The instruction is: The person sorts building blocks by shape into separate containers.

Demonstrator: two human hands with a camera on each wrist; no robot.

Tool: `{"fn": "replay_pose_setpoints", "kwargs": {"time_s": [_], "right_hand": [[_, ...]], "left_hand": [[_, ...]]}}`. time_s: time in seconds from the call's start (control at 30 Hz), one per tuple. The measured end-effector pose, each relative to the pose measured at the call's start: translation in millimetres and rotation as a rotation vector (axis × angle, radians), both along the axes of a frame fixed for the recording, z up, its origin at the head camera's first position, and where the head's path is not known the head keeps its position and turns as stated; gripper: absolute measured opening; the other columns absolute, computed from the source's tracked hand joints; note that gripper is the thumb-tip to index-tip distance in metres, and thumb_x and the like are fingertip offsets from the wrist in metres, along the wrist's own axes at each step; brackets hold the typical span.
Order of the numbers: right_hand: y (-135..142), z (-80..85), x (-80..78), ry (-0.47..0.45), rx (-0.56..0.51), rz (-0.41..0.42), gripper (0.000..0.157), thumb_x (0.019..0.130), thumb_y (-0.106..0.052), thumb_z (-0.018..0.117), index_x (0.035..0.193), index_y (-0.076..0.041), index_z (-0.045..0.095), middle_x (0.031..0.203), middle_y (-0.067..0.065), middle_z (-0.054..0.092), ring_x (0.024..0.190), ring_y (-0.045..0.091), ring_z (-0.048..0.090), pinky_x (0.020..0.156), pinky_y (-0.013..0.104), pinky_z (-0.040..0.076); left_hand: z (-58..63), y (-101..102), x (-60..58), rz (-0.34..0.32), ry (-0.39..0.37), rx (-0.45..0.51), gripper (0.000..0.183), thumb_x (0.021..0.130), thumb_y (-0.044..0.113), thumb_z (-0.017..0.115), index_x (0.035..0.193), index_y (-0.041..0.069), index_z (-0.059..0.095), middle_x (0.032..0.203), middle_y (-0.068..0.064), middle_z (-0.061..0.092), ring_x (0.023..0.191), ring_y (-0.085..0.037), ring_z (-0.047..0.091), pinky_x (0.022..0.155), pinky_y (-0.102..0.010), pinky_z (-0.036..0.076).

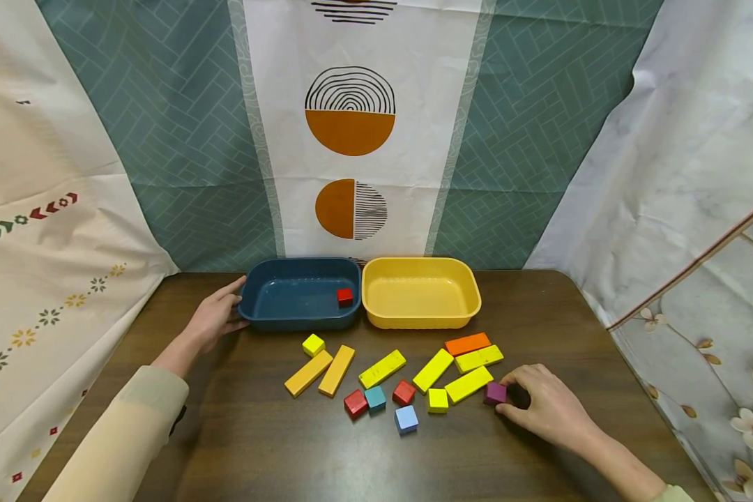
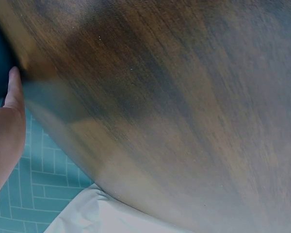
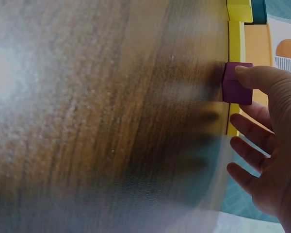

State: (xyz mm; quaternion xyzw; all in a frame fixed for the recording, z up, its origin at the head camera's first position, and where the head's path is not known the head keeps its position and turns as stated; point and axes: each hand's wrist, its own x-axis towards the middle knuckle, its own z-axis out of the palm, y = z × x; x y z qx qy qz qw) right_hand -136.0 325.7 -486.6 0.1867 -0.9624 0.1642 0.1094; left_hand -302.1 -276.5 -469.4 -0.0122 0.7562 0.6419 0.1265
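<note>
At the right of the block group, my right hand (image 1: 549,404) pinches a purple cube (image 1: 495,393) between thumb and index finger. The right wrist view shows the thumb on one face of the purple cube (image 3: 238,87), the other fingers spread loosely apart. My left hand (image 1: 216,315) touches the left end of the dark blue tray (image 1: 298,323), its fingers fairly straight along the wall. Inside that tray lies a red cube (image 1: 345,298). In the left wrist view only part of the left hand (image 2: 8,126) shows, a fingertip at the blue tray's edge.
A yellow tray (image 1: 422,322) stands right beside the blue one. In front lie yellow bars (image 1: 383,369), two light-orange bars (image 1: 308,373), an orange bar (image 1: 467,344), yellow cubes (image 1: 314,345), two red cubes (image 1: 355,404), a teal cube (image 1: 375,399) and a light blue cube (image 1: 406,420).
</note>
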Motion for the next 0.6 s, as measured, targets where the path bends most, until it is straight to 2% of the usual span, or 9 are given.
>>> {"fn": "replay_pose_setpoints", "kwargs": {"time_s": [0.4,0.6], "right_hand": [[-0.4,-1.6,-0.1,0.014,0.0,-0.004,0.031,0.073,-0.031,0.092,0.095,-0.023,0.072,0.097,-0.013,0.067,0.1,0.019,0.061,0.086,0.046,0.054],[-0.5,-2.4,0.3,0.015,-0.009,-0.005,0.031,0.073,-0.03,0.092,0.095,-0.023,0.072,0.097,-0.013,0.066,0.101,0.018,0.061,0.086,0.045,0.053]], "left_hand": [[0.3,0.5,-0.3,0.004,-0.004,-0.008,0.056,0.11,0.019,0.026,0.166,0.021,0.015,0.166,-0.022,0.018,0.136,-0.041,0.045,0.103,-0.052,0.047],[-0.4,0.3,-1.0,0.004,-0.002,-0.003,0.056,0.111,0.019,0.025,0.166,0.021,0.014,0.166,-0.022,0.018,0.137,-0.044,0.042,0.104,-0.053,0.046]]}}
